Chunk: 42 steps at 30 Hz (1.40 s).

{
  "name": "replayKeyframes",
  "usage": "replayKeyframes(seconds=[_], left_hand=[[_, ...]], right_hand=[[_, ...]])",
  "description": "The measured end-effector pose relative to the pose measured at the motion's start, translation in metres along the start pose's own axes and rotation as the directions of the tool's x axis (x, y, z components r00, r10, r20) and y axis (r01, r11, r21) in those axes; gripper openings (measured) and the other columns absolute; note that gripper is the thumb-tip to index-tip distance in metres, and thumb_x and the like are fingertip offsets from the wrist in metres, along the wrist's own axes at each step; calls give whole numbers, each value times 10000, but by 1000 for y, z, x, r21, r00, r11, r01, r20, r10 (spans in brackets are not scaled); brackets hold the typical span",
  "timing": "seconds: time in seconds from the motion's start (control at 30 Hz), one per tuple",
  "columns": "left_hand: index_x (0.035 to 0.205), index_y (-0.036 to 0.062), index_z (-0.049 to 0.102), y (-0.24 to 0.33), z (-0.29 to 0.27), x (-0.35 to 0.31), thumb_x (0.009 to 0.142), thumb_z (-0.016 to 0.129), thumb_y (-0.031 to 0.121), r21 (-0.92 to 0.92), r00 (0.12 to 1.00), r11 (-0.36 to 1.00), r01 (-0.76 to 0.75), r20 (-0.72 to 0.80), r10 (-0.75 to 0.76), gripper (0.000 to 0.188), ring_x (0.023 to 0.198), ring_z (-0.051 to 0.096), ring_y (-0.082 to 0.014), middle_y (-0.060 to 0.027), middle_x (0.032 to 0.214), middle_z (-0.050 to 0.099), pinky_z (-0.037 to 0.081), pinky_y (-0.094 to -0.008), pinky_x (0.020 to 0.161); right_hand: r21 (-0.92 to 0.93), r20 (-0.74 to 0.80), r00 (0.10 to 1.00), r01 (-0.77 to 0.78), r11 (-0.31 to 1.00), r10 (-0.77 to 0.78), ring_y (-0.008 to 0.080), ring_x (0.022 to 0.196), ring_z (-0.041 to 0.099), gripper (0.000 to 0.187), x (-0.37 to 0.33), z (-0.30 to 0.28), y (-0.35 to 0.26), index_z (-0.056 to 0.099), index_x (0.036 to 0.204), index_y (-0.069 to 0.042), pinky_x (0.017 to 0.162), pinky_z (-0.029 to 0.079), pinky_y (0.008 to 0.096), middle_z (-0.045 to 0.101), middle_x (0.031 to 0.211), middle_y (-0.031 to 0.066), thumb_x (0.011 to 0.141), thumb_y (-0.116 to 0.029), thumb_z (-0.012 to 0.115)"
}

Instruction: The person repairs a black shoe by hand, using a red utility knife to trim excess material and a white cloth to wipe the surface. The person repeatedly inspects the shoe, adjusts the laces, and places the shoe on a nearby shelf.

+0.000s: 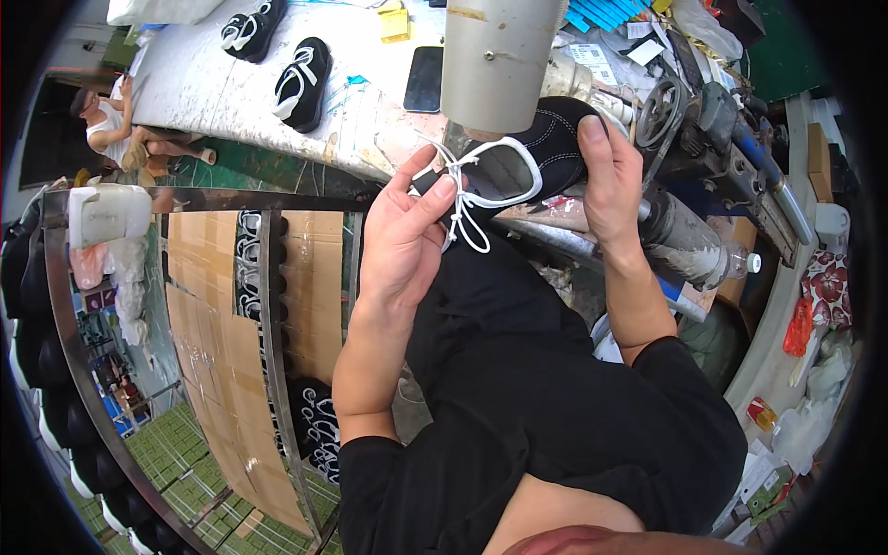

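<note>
A black shoe (556,139) with white trim, pale stitching and a white lace (474,228) is held between my two hands, beneath a grey machine head (490,65). My left hand (404,233) pinches the laced end, its thumb pressed near the bow. The fingers of my right hand (611,190) close round the opposite black end, with the thumb lying on top. The lace loops hang below the trim. Part of the upper disappears behind the machine head. Two more black shoes, one nearer (303,85) and one farther (253,30), rest on the worktable (199,88).
A dark phone (424,80) and a yellow pad (395,25) lie on the table. Machine parts with a handwheel (659,113) stand at right, near a clear bottle (731,261). At left is a metal rack (270,277) with cardboard and shoes. Another person (113,125) sits far left.
</note>
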<state>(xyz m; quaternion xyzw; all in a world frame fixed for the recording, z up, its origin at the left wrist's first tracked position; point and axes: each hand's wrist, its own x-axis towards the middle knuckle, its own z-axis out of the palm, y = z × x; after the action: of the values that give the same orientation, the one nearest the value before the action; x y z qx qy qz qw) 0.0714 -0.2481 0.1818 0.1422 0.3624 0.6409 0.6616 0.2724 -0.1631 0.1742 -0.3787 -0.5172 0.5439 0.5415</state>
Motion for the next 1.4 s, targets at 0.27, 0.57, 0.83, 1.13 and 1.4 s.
replayKeyframes(seconds=[0.27, 0.57, 0.83, 1.13, 1.4], left_hand=[[1454, -60, 365, 13, 0, -22, 954, 658, 40, 310, 998, 951, -10, -54, 28, 588, 1105, 664, -222, -211, 1214, 668, 520, -327, 970], [1479, -42, 404, 37, -59, -49, 819, 837, 347, 806, 867, 436, -401, 180, 465, 880, 1387, 445, -287, -208, 1519, 431, 325, -429, 1166], [1496, -82, 354, 10, -71, -38, 949, 706, 124, 667, 917, 663, -341, 80, 392, 682, 1353, 491, -256, -173, 1468, 488, 390, -379, 1127], [1535, -36, 311, 3, -76, -37, 958, 625, 475, 553, 980, 816, -169, 8, 197, 833, 1331, 509, -221, -123, 1463, 497, 481, -340, 1037], [1499, -75, 379, -9, -64, -15, 872, 596, 663, 580, 948, 756, -302, 100, 302, 992, 1317, 514, -215, -147, 1449, 529, 389, -360, 1116]], right_hand=[[-76, 59, 997, -41, 996, 46, 36, 801, 532, 376, -2, -11, 8, 676, 1108, 46, 711, 426, 201, 639, 879, -29, 1055, -307, 562], [287, -14, 944, -311, 906, 329, 165, 588, 696, 436, -1, -12, 15, 606, 1163, 22, 385, 564, 278, 701, 892, 111, 1080, -356, 404], [321, 59, 919, -386, 865, 389, 195, 676, 726, 462, -8, -8, 13, 565, 1192, 29, 468, 614, 309, 698, 931, 120, 1079, -386, 395], [120, -31, 988, -147, 982, 152, 145, 905, 681, 467, -35, -21, 18, 480, 1368, 45, 758, 578, 292, 667, 1015, 86, 1045, -291, 445], [133, -64, 998, 2, 991, 7, 201, 1181, 564, 556, -55, -48, 19, 409, 1425, 77, 1048, 399, 317, 588, 1286, 175, 985, -259, 456]])
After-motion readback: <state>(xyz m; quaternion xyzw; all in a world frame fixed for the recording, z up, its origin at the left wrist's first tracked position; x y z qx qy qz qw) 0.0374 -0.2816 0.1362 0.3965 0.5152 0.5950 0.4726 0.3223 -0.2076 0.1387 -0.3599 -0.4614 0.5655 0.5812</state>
